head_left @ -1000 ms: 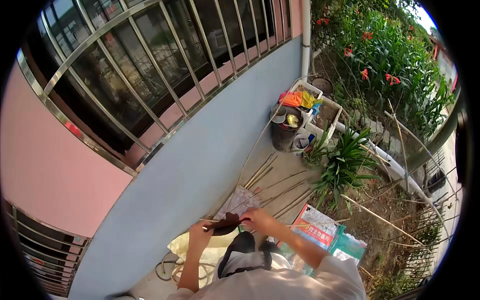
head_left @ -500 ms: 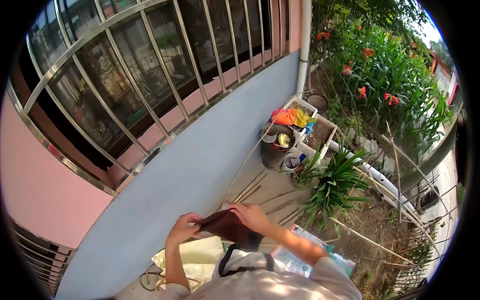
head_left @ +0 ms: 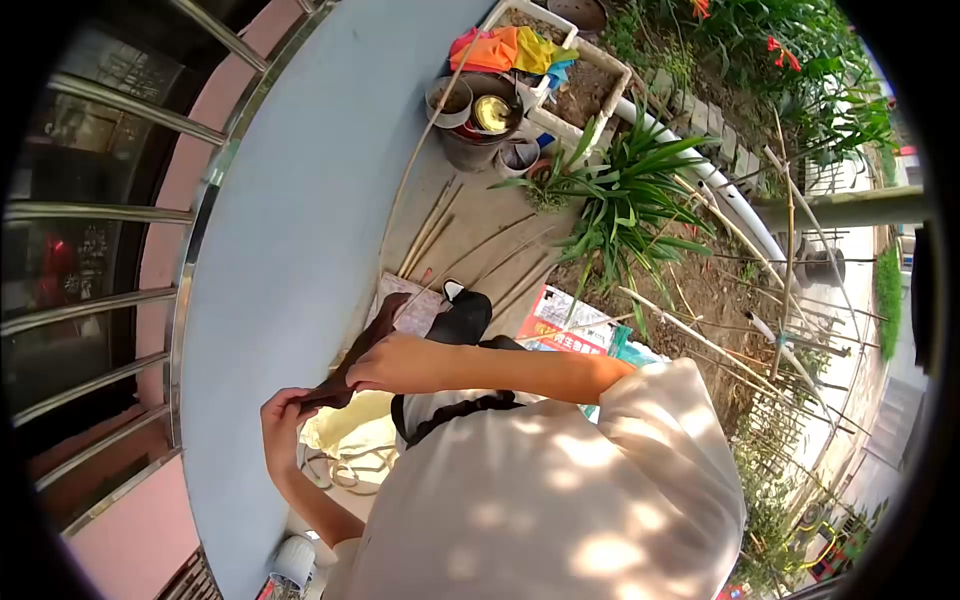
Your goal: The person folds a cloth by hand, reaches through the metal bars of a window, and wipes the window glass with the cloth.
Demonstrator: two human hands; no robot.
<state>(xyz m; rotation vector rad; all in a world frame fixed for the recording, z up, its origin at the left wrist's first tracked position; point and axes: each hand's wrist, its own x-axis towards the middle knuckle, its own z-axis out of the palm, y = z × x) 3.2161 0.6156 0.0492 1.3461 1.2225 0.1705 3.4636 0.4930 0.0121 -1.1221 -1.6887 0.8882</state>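
A dark brown cloth (head_left: 372, 335) hangs stretched between my two hands, long and narrow, with its far end over a pale patterned sheet (head_left: 410, 305). My left hand (head_left: 284, 408) pinches the near end of the cloth beside the blue wall. Further along it, my right hand (head_left: 378, 366) has its fingers closed on the cloth, with the forearm reaching across my body. Below the cloth lies a pale yellow bag (head_left: 355, 425). A dark trouser leg and shoe (head_left: 460, 312) show just past my right forearm.
Barred windows (head_left: 110, 210) line the blue wall (head_left: 270, 200) at left. Ahead stand a dark bucket (head_left: 475, 145), white planters (head_left: 625, 75) and bright cloths (head_left: 500, 50). Sticks (head_left: 430, 235), a leafy plant (head_left: 640, 185) and a white pipe (head_left: 735, 205) lie to the right.
The view has turned and tilted down. The cloth, bunched between my hands before, is now drawn out lengthwise. A leg and shoe have come into view.
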